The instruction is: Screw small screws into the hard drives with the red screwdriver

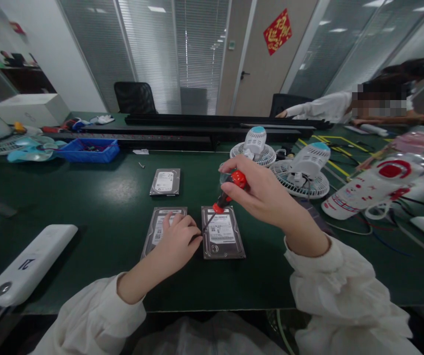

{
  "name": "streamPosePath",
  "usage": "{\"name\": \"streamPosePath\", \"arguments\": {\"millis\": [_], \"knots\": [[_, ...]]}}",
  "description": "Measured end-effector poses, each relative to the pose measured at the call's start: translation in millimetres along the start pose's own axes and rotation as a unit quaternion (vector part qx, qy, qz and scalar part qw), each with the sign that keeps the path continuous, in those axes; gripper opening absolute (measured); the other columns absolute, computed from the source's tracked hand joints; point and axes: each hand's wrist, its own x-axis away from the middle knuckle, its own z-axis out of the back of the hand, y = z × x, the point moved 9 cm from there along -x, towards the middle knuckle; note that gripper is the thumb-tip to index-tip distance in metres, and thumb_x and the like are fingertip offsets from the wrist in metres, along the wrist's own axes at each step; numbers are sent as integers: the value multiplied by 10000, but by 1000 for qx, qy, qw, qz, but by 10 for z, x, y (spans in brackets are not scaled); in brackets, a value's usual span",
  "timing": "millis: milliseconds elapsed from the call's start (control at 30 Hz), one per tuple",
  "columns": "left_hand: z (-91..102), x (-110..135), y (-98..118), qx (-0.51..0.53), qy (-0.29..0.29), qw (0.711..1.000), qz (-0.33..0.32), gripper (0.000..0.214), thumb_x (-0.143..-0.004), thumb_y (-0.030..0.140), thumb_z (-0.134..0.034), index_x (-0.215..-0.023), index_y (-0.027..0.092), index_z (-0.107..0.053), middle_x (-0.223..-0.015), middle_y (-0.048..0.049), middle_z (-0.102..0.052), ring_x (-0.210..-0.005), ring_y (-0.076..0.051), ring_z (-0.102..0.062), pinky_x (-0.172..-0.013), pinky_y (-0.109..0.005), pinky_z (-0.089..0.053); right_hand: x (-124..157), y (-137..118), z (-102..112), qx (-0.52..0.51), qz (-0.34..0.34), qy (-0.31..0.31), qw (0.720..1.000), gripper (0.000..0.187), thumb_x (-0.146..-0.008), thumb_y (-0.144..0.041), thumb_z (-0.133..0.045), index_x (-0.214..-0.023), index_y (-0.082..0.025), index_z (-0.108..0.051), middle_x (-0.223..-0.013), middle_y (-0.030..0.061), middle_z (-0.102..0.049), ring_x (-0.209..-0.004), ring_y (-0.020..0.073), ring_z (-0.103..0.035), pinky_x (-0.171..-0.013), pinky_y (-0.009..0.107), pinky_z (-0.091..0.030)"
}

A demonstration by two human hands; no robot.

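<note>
A red and black screwdriver [225,196] is gripped by its handle in my right hand [259,192], slanting down to the left. Its tip reaches the left edge of the right hard drive [222,234], which lies label up. My left hand [178,241] rests over the left hard drive [153,224] and covers part of it. The thumb and forefinger draw together beside the screwdriver tip; whatever is between them is too small to make out. A third hard drive [165,182] lies flat farther back, untouched.
A white device [30,261] lies at left, a blue tray [89,150] behind it. Two white fans [258,148] and a white bottle [367,187] with cables occupy the right. Black rails [167,142] run across the back. Another person's white sleeve [323,106] shows at back right.
</note>
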Motion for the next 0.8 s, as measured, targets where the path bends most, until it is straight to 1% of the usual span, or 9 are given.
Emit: {"name": "streamPosePath", "arguments": {"millis": [67, 133, 233, 300, 400, 467, 600, 700, 800], "knots": [[7, -4, 2, -1, 0, 1000, 1, 233, -1022, 194, -611, -989, 231, -839, -1082, -76, -723, -1152, -322, -618, -1211, -734, -293, 6, -8, -24, -44, 13, -16, 999, 305, -1056, -431, -520, -1237, -188, -555, -1280, 153, -670, -1007, 245, -657, -844, 391, -513], [10, -8, 4, -1, -2, 1000, 2, 235, -1023, 195, -611, -991, 231, -841, -1085, -77, -723, -1157, -325, -618, -1211, -737, -292, 15, -26, -53, -85, 28, -38, 995, 315, -1026, -348, -524, -1302, -196, -513, -1329, 151, -644, -1030, 241, -650, -875, 405, -526], [6, -9, 9, -2, -5, 1000, 3, 229, -1021, 193, -616, -1001, 221, -843, -1093, -79, -726, -1164, -327, -618, -1215, -746, -283, 23, -48, -90, -135, 39, -66, 988, 320, -990, -279, -565, -1299, -203, -526, -1185, 88, -699, -864, 186, -654, -762, 340, -518], [5, -7, 11, -4, -6, 1000, 5, 226, -1022, 192, -619, -1007, 220, -843, -1095, -80, -727, -1162, -325, -618, -1216, -746, -280, 15, -36, -78, -140, 31, -60, 988, 282, -998, -341, -634, -1236, -200, -581, -999, 36, -721, -756, 161, -640, -689, 302, -481], [8, -4, 13, -6, -8, 1000, 6, 218, -1022, 191, -627, -1017, 219, -843, -1103, -83, -728, -1171, -327, -617, -1219, -740, -281, 7, -7, -33, -77, 17, -36, 996, 334, -968, -488, -733, -1105, -196, -644, -782, -18, -666, -652, 140, -583, -629, 281, -402], [9, -5, 14, -6, -10, 1000, 6, 209, -1020, 191, -636, -1013, 214, -844, -1106, -85, -730, -1175, -329, -619, -1222, -737, -278, 12, -8, -25, -41, 15, -38, 998, 361, -989, -536, -691, -1086, -193, -635, -745, -25, -643, -615, 134, -545, -613, 284, -368], [11, -10, 6, -6, -10, 1000, 8, 206, -1019, 196, -636, -999, 217, -841, -1098, -82, -728, -1159, -326, -623, -1218, -738, -278, 32, -35, -42, -50, 14, -60, 997, 298, -1060, -432, -494, -1198, -181, -577, -940, 55, -734, -746, 192, -642, -697, 330, -442], [5, -10, 2, -5, -6, 1000, 6, 212, -1023, 199, -628, -997, 220, -838, -1104, -80, -725, -1160, -325, -622, -1214, -732, -284, 36, -66, -58, -76, 18, -72, 994, 332, -1003, -298, -513, -1307, -169, -544, -1139, 104, -763, -900, 231, -710, -792, 364, -499], [-4, -6, -2, -3, -3, 1000, 3, 218, -1024, 197, -622, -993, 214, -838, -1100, -82, -723, -1155, -326, -623, -1208, -721, -296, 29, -90, -46, -95, 29, -64, 993, 316, -998, -309, -575, -1287, -184, -585, -1062, 65, -775, -823, 197, -698, -761, 335, -497]]}}
